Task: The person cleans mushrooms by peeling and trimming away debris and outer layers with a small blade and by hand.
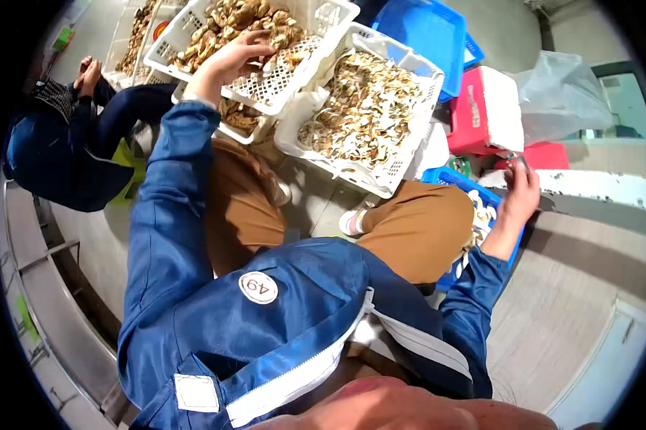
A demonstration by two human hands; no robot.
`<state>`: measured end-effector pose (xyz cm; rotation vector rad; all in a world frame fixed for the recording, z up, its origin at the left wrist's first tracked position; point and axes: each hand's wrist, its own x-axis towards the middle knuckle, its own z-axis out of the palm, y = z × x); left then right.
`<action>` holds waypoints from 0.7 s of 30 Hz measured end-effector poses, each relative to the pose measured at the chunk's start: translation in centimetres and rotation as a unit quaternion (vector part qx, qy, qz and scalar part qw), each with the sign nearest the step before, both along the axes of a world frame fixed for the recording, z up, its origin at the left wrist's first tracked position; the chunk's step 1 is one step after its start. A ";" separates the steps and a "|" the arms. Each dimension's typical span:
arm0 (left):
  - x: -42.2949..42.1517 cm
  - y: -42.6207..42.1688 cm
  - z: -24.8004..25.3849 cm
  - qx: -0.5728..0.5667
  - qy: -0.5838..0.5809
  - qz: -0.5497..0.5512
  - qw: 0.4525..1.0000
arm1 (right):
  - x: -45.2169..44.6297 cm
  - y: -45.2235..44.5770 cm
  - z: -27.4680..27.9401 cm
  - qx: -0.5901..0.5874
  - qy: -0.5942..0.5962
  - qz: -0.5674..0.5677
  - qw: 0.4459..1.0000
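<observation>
My left hand [238,59] reaches over a white plastic basket [262,92] of brown mushrooms [230,32], its fingers apart and slightly bent beside the mushrooms. A bare patch of the basket's lattice floor shows near the fingertips. Off to the right, my right hand [520,193] is raised with its fingers closed around a small dark thing, too small to name. Below that hand, a blue basket [506,247] holds whitish mushroom pieces [481,215]. Between my hands stands a lined white basket [380,185] full of cut mushroom pieces [366,107].
Blue crates [427,36] lean at the back, near a red-and-white box [481,111] and a clear plastic bag [563,97]. Another person [68,150] sits at the left. Under the mushroom basket is another basket [238,132]. Metal rails [58,251] run along the lower left.
</observation>
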<state>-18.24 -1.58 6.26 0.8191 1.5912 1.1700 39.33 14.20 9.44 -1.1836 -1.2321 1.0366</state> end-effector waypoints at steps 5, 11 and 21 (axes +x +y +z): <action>10.1 -2.3 5.4 0.146 -0.240 0.042 0.959 | -12.0 -6.3 7.1 0.067 -0.010 0.286 0.956; 16.4 -2.5 5.9 0.126 -0.300 0.001 0.946 | -20.2 -7.3 6.9 0.136 -0.098 0.325 0.931; 18.2 2.0 1.9 0.112 -0.261 0.055 0.957 | -24.3 -2.1 -2.2 0.205 -0.073 0.312 0.925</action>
